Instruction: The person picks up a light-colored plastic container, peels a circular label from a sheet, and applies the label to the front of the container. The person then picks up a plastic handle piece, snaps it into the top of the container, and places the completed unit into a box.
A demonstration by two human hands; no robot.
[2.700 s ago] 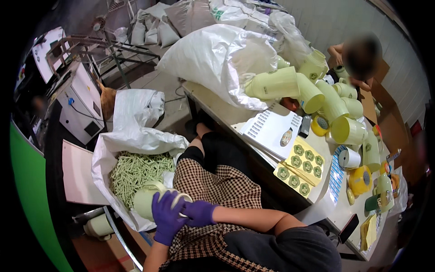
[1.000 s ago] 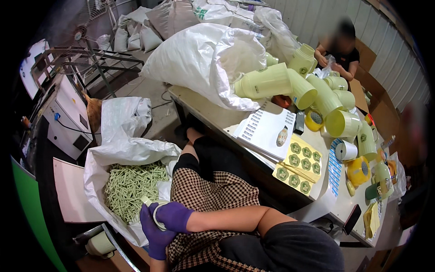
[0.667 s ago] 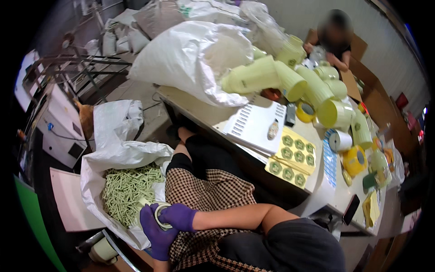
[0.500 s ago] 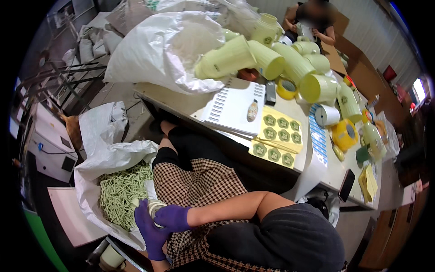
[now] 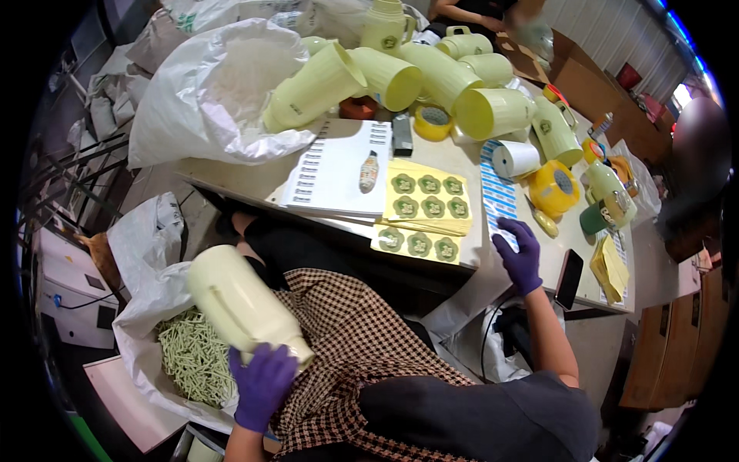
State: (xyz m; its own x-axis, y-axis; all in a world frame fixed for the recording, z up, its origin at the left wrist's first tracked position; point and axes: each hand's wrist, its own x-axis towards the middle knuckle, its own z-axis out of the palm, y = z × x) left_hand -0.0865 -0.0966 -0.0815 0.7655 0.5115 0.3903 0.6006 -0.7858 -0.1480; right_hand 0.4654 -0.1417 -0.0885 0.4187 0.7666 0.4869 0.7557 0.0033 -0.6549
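A pale yellow-green thermos jug [image 5: 245, 296] is tilted over my lap, its wider end up and to the left. My left hand [image 5: 264, 381], in a purple glove, is closed around its lower end. At the table's front edge my right hand [image 5: 522, 252], gloved the same, reaches to a long strip of blue-and-white labels [image 5: 499, 189]. Its thumb and forefinger are apart at the strip's near part. Just left of that hand lie sheets of yellow stickers with green flower shapes [image 5: 427, 202]. A phone [image 5: 569, 279] lies at the table edge to its right.
Several similar jugs [image 5: 493, 113] crowd the table's far side beside a large white sack [image 5: 215, 92]. Tape rolls [image 5: 554, 189] and a white roll [image 5: 516, 159] stand near the labels. An open sack of small green sticks [image 5: 194, 358] is at my left. Another person [image 5: 481, 14] sits across the table.
Both hands were together low at my lap. Now my left hand holds the jug raised, and my right hand has moved right and up to the label strip. The view has shifted right.
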